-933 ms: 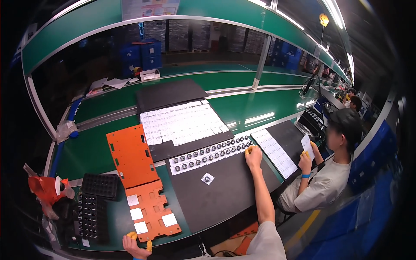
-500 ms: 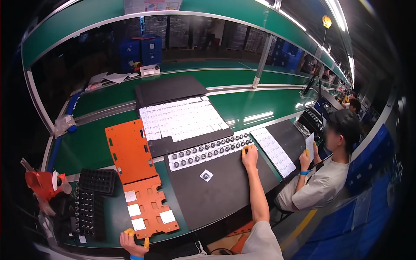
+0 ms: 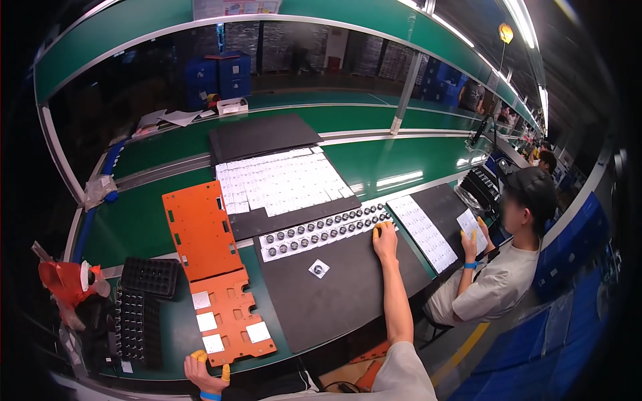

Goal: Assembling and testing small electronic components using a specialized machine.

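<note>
My right hand (image 3: pixel 384 242), with yellow finger covers, is at the right end of two rows of white square cards (image 3: pixel 286 251), each bearing a round black part. Its fingers are bent together and pointed down at the last cards; what is between them is hidden. One separate white card with a round black part (image 3: pixel 318 269) lies turned on the black mat (image 3: pixel 334 304). My left hand (image 3: pixel 206 375), also in yellow finger covers, is at the near edge of the orange fixture (image 3: pixel 234 344), thumb and fingers apart. White square plates (image 3: pixel 257 332) sit in that fixture, its orange lid (image 3: pixel 199 230) raised behind.
A black board beyond the rows carries many white cards (image 3: pixel 281 182). Black trays (image 3: pixel 130 327) stand at the left beside a red bag (image 3: pixel 61 284). On the right a co-worker (image 3: pixel 498 281) holds a white sheet (image 3: pixel 471 226), near another strip of white cards (image 3: pixel 422 232).
The co-worker's white sheet has tilted and swung to the left, showing more of its face. My two hands have hardly moved.
</note>
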Motion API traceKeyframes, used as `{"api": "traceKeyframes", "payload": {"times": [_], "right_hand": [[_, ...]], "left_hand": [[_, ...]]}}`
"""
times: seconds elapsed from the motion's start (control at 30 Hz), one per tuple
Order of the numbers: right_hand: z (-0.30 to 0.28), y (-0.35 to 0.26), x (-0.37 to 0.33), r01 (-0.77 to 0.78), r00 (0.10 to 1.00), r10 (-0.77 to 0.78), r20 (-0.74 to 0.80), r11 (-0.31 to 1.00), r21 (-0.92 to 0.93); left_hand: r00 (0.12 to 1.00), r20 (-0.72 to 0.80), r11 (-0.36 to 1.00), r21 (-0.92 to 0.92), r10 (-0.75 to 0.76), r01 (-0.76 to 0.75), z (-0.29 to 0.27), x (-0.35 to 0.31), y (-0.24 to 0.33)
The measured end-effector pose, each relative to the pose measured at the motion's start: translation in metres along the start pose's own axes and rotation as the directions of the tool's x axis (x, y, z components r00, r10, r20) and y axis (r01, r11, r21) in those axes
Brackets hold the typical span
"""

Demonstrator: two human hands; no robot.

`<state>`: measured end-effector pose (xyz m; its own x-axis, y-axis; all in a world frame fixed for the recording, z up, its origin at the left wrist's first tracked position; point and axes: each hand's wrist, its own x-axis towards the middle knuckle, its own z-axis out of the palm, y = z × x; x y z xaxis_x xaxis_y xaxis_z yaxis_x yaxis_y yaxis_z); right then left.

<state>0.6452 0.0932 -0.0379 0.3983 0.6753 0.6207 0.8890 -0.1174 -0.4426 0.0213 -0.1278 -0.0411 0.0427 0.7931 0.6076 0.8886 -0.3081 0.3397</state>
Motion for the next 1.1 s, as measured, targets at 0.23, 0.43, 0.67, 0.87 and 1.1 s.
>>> {"api": "traceKeyframes", "payload": {"times": [0.23,0.43,0.67,0.87,1.1], "right_hand": [[-0.002,0.000,0.000,-0.027,1.000,0.027,-0.004,0.999,0.036],[-0.002,-0.004,0.001,-0.057,0.998,0.056,0.008,0.994,0.091],[0.003,0.018,0.012,-0.123,0.971,0.094,-0.220,0.985,-0.123],[0.005,0.050,0.022,-0.234,0.971,0.207,-0.119,0.926,-0.297],[0.020,0.052,0.026,-0.216,0.976,0.207,-0.061,0.932,-0.293]], "left_hand": [[1.000,0.007,1.000,0.000,-0.004,0.004,-0.001,0.001,0.001],[1.000,-0.003,1.000,0.008,-0.002,0.002,0.000,0.000,0.001],[1.000,-0.002,1.000,0.001,-0.013,0.013,0.001,0.000,0.001],[0.998,0.029,0.998,0.029,-0.051,0.050,0.001,-0.001,0.001],[1.000,-0.002,0.999,0.040,-0.006,0.006,-0.001,0.003,0.007]]}}
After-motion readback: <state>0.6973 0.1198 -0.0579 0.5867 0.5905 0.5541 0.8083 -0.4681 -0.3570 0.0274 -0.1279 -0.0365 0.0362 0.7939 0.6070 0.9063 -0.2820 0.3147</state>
